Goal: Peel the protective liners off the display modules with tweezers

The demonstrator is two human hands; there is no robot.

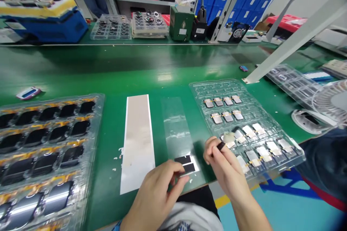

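Note:
My left hand [159, 187] is closed in a pinch at the near end of a clear plastic film strip [176, 126]. Two black rectangular pieces [184, 159] lie on that end, against a white patch. To the right, my right hand [226, 168] is raised at the table edge, its fingers curled around a small black piece [221, 146]. Just beyond those fingers is a clear tray [219, 86] of small silvery parts with orange tabs [253, 158]. A pale blurred blob [229, 137] shows there; I cannot make out what it is.
A long beige-and-white sheet [138, 140] lies left of the film. Farther left is a clear tray [99, 115] of black screens with orange flex cables [45, 162]. A white post [284, 45] rises behind the right tray. A white fan [332, 99] stands at the right.

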